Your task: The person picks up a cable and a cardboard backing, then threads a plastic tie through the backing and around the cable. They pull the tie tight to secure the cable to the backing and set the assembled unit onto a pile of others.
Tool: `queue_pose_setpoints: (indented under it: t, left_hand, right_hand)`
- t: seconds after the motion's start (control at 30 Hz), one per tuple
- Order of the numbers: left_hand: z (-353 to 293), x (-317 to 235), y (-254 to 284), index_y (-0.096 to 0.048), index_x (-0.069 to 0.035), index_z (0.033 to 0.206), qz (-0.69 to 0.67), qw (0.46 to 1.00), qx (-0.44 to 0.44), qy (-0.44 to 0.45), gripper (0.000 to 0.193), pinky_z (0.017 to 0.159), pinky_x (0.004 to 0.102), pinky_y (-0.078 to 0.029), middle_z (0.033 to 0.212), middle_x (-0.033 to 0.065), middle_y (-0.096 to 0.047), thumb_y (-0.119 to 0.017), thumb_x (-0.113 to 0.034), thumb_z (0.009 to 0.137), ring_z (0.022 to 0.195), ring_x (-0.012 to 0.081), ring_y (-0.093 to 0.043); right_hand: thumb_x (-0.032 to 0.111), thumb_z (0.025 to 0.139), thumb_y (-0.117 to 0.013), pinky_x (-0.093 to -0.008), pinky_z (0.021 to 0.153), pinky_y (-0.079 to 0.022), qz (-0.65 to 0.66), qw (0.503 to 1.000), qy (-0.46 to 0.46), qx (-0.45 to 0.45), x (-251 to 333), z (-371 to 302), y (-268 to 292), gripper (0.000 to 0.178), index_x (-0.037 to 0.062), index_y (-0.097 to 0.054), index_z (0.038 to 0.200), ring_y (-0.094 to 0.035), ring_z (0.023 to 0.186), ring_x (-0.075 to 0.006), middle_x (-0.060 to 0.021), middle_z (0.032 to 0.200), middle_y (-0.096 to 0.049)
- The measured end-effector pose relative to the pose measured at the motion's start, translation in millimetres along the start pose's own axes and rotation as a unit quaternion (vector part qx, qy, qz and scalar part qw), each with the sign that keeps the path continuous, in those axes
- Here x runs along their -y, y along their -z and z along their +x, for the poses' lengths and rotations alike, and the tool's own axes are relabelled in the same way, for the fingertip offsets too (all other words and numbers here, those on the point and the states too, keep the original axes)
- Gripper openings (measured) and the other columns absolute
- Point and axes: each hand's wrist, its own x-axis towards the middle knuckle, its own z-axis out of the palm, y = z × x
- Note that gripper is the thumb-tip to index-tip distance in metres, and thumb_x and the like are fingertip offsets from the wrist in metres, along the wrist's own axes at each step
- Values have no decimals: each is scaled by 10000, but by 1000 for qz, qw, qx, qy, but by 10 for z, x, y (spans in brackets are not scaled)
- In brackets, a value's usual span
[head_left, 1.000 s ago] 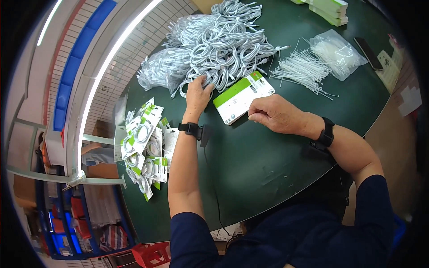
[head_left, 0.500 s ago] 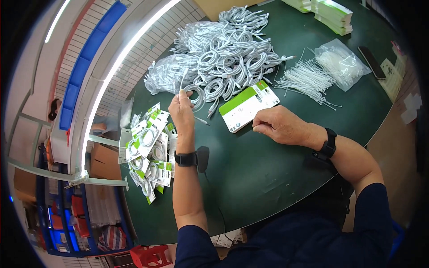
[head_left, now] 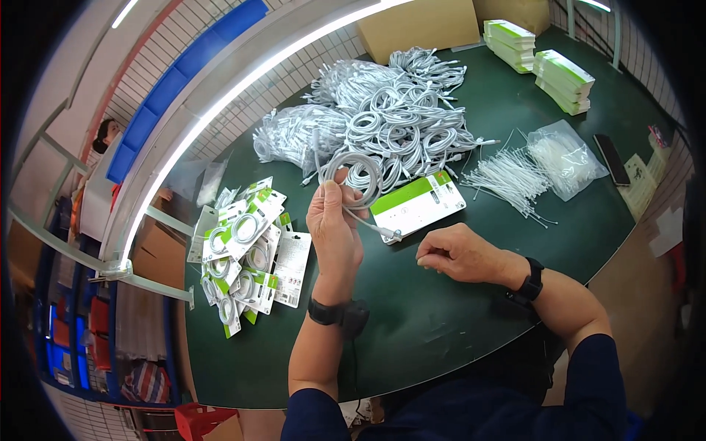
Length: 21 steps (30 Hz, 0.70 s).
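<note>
My left hand (head_left: 332, 231) is closed on a coiled light-grey cable (head_left: 376, 182), raised above the table. The coil stands up from the fingers, and one end with a connector (head_left: 393, 235) hangs to the right. Just beyond lies a white and green packaging card (head_left: 419, 212), apparently the top of a stack. My right hand (head_left: 463, 253) is curled closed just in front of the card, and whatever its fingers may hold is hidden. Behind the left hand spreads a big heap of coiled cables (head_left: 401, 121), some in clear plastic.
Carded cables (head_left: 246, 253) are piled on the left. White cable ties (head_left: 507, 180) lie at the right beside a clear bag (head_left: 566, 158) and a phone (head_left: 610, 159). Stacks of green-white cards (head_left: 562, 82) and a cardboard box (head_left: 423, 29) stand at the back.
My left hand has brought the coiled cable away from the heap, toward me and right. My right hand has drawn slightly back from the card. The view has shifted.
</note>
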Motion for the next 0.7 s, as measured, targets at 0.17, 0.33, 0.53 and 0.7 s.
queue_pose_setpoints:
  t: [0.17, 0.33, 0.53, 0.7]
  left_hand:
    - [-185, 215, -255, -569, 9, 1252, -76, 997, -15, 15, 249, 847, 317, -566, 1142, 116, -670, -550, -134, 1049, 1058, 187, -654]
    - [-420, 368, -344, -568, -6, 1247, -113, 988, 58, 91, 231, 939, 367, -562, 1279, 162, -660, -561, -103, 1037, 1124, 239, -659]
    - [-456, 484, -370, -567, -7, 1229, -170, 973, 81, 131, 220, 983, 410, -531, 1261, 167, -667, -542, -128, 1047, 1125, 255, -660]
    - [-442, 465, -309, -530, -14, 1281, -167, 967, 37, 188, 285, 1017, 441, -495, 1220, 166, -679, -472, -204, 1077, 1132, 264, -654]
  right_hand:
    - [176, 988, -614, -283, 691, -547, 128, 983, -115, 60, 125, -1, 19, 267, -16, -664, 1167, -691, 800, -162, -98, 941, -710]
    - [371, 1081, -412, -286, 703, -545, 231, 969, -77, -26, 75, 70, 0, 504, -61, -619, 1237, -659, 931, -160, -128, 1093, -671]
    - [436, 1092, -375, -283, 671, -531, 252, 956, -87, -126, -112, 65, 42, 569, -64, -635, 1170, -644, 885, -150, -108, 1043, -675]
    - [386, 1079, -455, -256, 616, -490, 306, 923, -145, -183, -221, 94, 73, 446, -15, -650, 1070, -607, 795, -105, -60, 934, -664]
